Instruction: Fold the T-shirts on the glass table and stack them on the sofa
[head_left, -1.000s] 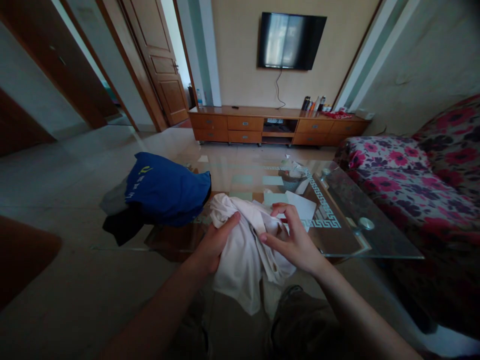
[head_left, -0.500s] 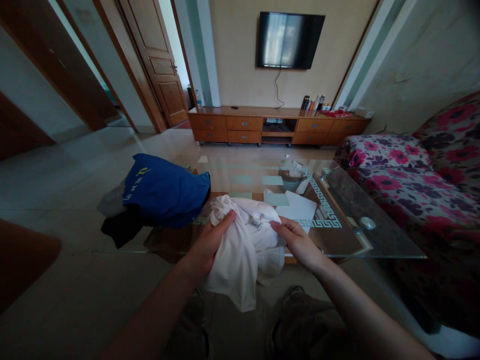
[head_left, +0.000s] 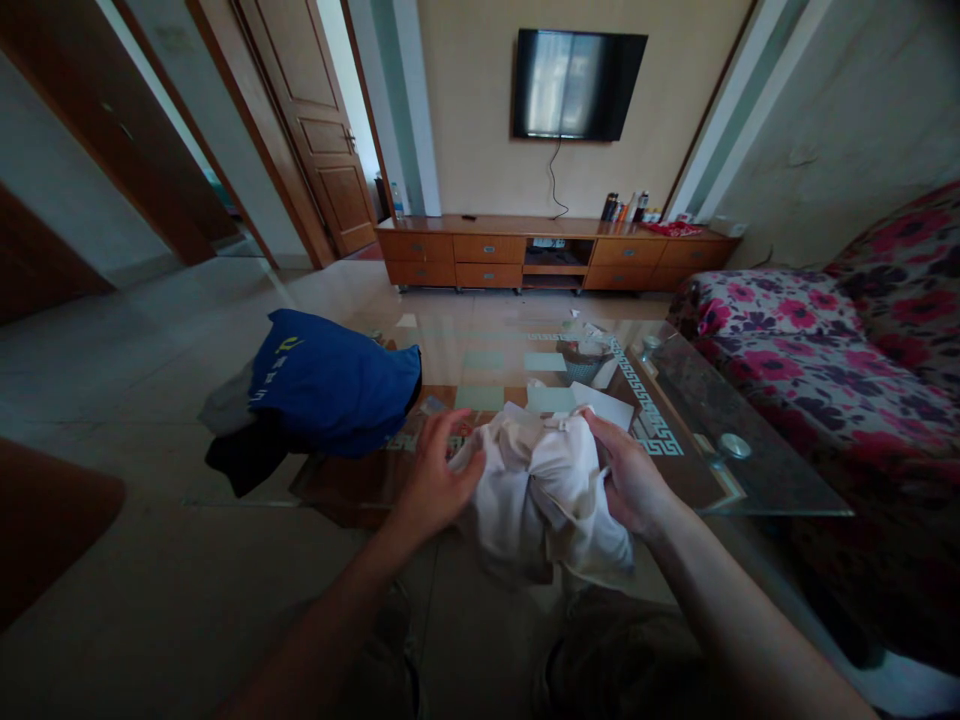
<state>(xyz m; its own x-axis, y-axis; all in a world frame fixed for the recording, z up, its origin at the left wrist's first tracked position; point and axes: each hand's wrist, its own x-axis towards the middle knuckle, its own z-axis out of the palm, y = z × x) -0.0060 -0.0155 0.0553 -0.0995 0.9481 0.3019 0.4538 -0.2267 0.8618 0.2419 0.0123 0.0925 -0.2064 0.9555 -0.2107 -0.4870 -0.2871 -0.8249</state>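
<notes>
A crumpled white garment hangs over the near edge of the glass table, its lower folds slightly blurred. My right hand grips it at its upper right side, thumb on top and the other fingers partly hidden behind. At its left side, my left hand has its thumb and fingers spread apart and holds nothing. Left of that hand, a blue cloth with yellow and white print lies in a heap on the table's left end, together with black cloth and grey cloth.
White paper and a small basket show at the table's right part. A flowered sofa stands on the right. Beyond the table is a wooden TV cabinet with bottles on top, below a wall-mounted television.
The white garment has moved right and been turned and bunched; the label on it no longer shows. My left hand has let go of it and opened. The blue cloth stays put.
</notes>
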